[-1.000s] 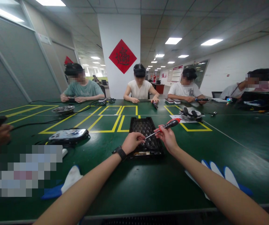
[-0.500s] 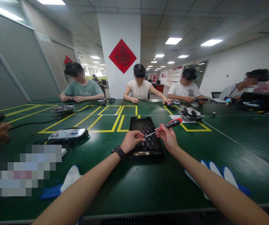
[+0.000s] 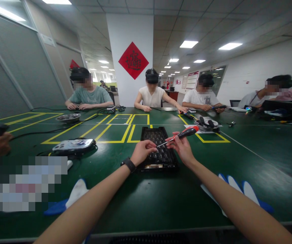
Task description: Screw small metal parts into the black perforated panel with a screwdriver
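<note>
My right hand grips a screwdriver with a red and black handle, tilted so its metal shaft points down to the left. Beside the shaft's tip, my left hand has its thumb and fingers pinched together; whatever is between them is too small to make out. Below both hands lies a black rectangular tray-like casing with rows of small shapes inside. A dark watch band circles my left wrist.
Blue-and-white gloves lie by my left forearm, and more gloves by my right. A metal bowl and a shiny device stand left. Right of centre is a dish with black parts. Several people sit across the green table.
The screwdriver has shifted slightly right and up at its handle, with the right hand's fingers moved a little along it. My left hand stays almost in place.
</note>
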The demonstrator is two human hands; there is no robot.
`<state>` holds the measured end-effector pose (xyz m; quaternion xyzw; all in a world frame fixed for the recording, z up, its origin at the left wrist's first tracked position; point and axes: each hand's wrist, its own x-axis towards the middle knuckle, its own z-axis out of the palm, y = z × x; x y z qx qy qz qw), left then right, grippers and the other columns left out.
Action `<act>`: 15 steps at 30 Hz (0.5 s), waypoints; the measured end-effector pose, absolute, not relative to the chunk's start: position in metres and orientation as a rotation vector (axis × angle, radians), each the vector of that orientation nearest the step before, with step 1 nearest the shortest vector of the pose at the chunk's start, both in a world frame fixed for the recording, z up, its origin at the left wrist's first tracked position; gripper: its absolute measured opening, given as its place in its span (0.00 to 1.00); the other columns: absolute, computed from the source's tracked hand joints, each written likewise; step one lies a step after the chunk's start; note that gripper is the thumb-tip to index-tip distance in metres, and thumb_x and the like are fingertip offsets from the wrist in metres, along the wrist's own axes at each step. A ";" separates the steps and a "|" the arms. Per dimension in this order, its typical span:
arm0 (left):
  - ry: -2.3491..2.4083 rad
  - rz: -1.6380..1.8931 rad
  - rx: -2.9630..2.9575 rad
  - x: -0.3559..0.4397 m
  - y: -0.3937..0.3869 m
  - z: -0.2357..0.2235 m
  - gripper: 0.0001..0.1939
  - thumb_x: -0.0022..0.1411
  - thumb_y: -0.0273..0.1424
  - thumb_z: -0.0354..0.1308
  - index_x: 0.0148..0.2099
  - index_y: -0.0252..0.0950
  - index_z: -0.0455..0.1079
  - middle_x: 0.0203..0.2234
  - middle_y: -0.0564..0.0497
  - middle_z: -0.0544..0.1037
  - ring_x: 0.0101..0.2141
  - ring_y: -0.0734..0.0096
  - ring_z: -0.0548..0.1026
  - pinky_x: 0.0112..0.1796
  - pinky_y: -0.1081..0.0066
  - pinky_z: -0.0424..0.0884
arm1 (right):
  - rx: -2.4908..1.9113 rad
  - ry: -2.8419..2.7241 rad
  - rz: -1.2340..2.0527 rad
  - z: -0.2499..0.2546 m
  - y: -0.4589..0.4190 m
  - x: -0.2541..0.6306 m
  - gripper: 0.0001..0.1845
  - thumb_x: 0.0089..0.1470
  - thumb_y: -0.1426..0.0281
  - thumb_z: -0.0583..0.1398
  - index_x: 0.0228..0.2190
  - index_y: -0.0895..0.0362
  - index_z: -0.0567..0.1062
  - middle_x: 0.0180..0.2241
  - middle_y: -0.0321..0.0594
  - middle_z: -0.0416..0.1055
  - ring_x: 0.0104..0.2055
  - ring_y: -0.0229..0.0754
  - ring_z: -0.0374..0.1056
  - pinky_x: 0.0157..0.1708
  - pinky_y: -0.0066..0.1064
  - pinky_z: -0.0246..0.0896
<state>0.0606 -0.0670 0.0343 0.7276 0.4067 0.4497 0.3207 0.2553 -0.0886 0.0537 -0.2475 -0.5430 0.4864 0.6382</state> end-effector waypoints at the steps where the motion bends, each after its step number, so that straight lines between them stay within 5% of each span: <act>1: 1.066 1.182 1.913 0.061 -0.067 0.034 0.12 0.48 0.35 0.61 0.34 0.32 0.71 0.26 0.49 0.77 0.27 0.73 0.73 0.31 0.73 0.69 | -0.568 -1.246 1.107 0.054 -0.089 0.255 0.15 0.51 0.61 0.56 0.40 0.52 0.62 0.30 0.37 0.72 0.28 0.36 0.68 0.30 0.31 0.66; 15: 1.060 1.160 1.946 0.064 -0.070 0.039 0.18 0.51 0.43 0.57 0.36 0.32 0.70 0.26 0.49 0.76 0.27 0.72 0.72 0.30 0.74 0.66 | -0.597 -1.095 1.114 0.046 -0.080 0.257 0.16 0.51 0.57 0.55 0.37 0.54 0.61 0.28 0.37 0.73 0.26 0.36 0.69 0.27 0.29 0.66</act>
